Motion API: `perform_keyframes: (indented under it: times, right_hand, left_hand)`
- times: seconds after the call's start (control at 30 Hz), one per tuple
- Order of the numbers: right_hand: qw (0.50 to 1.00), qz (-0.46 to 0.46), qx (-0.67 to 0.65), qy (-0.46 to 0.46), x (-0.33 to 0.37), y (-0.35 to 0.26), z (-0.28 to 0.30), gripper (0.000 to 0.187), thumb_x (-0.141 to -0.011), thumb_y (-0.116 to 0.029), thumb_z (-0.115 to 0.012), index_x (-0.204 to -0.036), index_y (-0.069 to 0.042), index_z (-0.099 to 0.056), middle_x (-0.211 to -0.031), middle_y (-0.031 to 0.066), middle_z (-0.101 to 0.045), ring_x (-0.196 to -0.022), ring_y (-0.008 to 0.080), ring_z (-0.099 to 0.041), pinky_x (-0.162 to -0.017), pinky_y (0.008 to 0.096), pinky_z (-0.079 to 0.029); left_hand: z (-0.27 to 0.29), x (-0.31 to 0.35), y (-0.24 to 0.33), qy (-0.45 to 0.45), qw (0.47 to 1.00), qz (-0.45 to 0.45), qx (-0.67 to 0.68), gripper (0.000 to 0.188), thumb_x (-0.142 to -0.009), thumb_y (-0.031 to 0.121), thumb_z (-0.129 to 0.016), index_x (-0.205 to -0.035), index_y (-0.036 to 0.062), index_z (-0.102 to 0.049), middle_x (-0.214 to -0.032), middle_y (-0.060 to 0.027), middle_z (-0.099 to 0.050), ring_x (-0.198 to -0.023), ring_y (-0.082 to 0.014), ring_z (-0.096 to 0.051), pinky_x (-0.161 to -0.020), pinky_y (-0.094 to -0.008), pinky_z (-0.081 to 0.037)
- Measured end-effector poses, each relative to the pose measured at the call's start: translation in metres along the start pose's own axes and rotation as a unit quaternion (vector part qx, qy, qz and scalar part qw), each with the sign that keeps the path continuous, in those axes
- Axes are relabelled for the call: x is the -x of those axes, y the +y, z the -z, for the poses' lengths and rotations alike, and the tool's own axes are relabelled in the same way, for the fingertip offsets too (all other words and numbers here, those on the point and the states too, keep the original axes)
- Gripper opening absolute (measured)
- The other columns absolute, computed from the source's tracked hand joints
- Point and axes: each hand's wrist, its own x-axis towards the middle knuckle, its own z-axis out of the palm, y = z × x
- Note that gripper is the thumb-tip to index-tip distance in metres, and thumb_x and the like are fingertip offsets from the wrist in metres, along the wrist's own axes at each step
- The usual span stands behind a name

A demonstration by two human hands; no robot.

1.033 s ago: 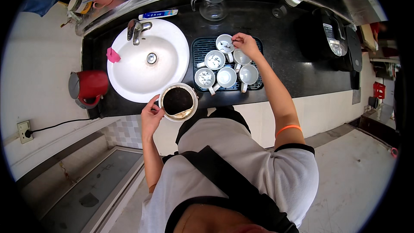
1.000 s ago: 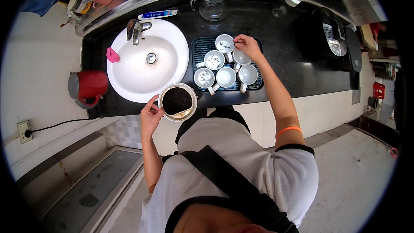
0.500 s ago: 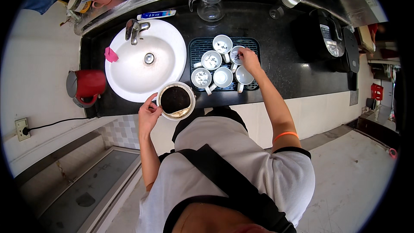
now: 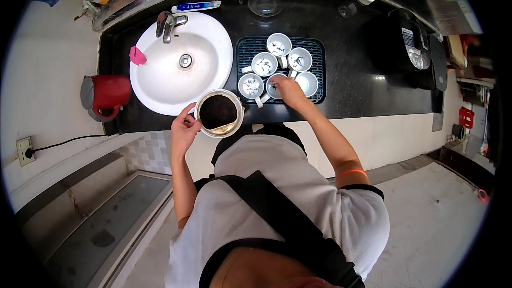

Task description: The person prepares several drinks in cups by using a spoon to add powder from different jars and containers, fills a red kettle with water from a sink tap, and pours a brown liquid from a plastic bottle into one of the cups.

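Note:
My left hand (image 4: 184, 127) grips the side of a round white mug (image 4: 241, 113) by the counter's front edge, below the sink. Dark loose tea leaves (image 4: 217, 112) fill most of it, with a pale patch near its lower side. My right hand (image 4: 288, 92), fingers pinched, is over the front middle white cup (image 4: 273, 94) and hides part of it. Dark bits show by the fingertips. Dark leaves lie in the rear cup (image 4: 279, 45), the middle left cup (image 4: 264, 64), the front left cup (image 4: 250, 86) and the right-hand cup (image 4: 300, 60). The front right cup (image 4: 306, 84) shows a bare inside.
The cups stand on a dark slotted tray (image 4: 321, 53) on a black counter. Left of it are a white sink (image 4: 218, 37) with a tap (image 4: 169, 25) and a red kettle (image 4: 112, 96). A glass jug (image 4: 265, 0) stands behind; a black rice cooker (image 4: 408, 42) is far right.
My right hand has moved from the right-hand rear cup toward me and left, to the front middle cup. The left hand still holds the mug. The whole view has shifted slightly.

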Motion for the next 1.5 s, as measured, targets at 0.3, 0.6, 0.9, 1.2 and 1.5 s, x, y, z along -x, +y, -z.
perform_keyframes:
  times: [0.3, 0.6, 0.9, 1.2, 1.5]
  right_hand:
    - [0.981, -0.013, -0.193, -0.019, -0.001, -0.05, 0.02, 0.013, -0.077, 0.001, -0.055, -0.088, -0.003, -0.058, -0.078, 0.0116, -0.061, -0.066, 0.021, -0.061, -0.061, 0.0291, -0.048]
    - [0.873, 0.28, 0.008, -0.4, -0.035, -0.123, -0.09, 0.017, -0.07, -0.008, -0.054, -0.084, -0.003, -0.062, -0.083, 0.0136, -0.063, -0.07, 0.0278, -0.06, -0.064, 0.0368, -0.048]
    - [0.858, 0.408, 0.208, -0.232, -0.044, -0.109, -0.144, 0.016, -0.07, -0.018, -0.055, -0.076, -0.009, -0.065, -0.086, 0.0083, -0.063, -0.086, 0.0255, -0.059, -0.072, 0.036, -0.047]
    - [0.89, 0.339, 0.208, -0.221, -0.041, -0.104, -0.139, 0.017, -0.071, -0.012, -0.053, -0.084, -0.008, -0.064, -0.087, 0.0127, -0.062, -0.085, 0.0262, -0.061, -0.069, 0.0363, -0.05]
    - [0.938, 0.267, 0.009, -0.22, -0.035, -0.105, -0.099, 0.008, -0.066, -0.01, -0.057, -0.072, -0.004, -0.059, -0.071, 0.0152, -0.059, -0.07, 0.03, -0.059, -0.06, 0.0394, -0.046]
  left_hand:
    - [-0.001, 0.002, 0.002, -0.003, 1.0, 0.005, 0.014, 0.046, -0.071, -0.003, -0.059, -0.115, 0.0082, -0.056, -0.06, 0.0035, -0.046, -0.052, -0.0035, -0.048, -0.048, -0.0181, -0.038]
    - [-0.013, 0.001, 0.009, -0.011, 0.995, -0.045, -0.089, 0.047, -0.066, -0.001, -0.062, -0.112, 0.0102, -0.059, -0.064, 0.0025, -0.044, -0.053, -0.0035, -0.042, -0.052, -0.0191, -0.039]
    - [-0.019, 0.001, 0.012, -0.006, 0.989, -0.083, -0.12, 0.046, -0.069, -0.004, -0.058, -0.113, 0.0105, -0.059, -0.064, 0.0048, -0.043, -0.052, -0.0015, -0.042, -0.05, -0.0168, -0.038]
    - [-0.015, -0.007, 0.008, -0.02, 0.993, -0.036, -0.115, 0.046, -0.066, 0.003, -0.063, -0.111, 0.0129, -0.06, -0.066, -0.001, -0.049, -0.055, -0.0082, -0.048, -0.057, -0.0225, -0.044]
    - [-0.013, -0.008, 0.016, -0.029, 0.99, -0.058, -0.127, 0.044, -0.068, 0.002, -0.062, -0.111, 0.0089, -0.059, -0.06, 0.0007, -0.046, -0.052, -0.0055, -0.045, -0.052, -0.0209, -0.041]
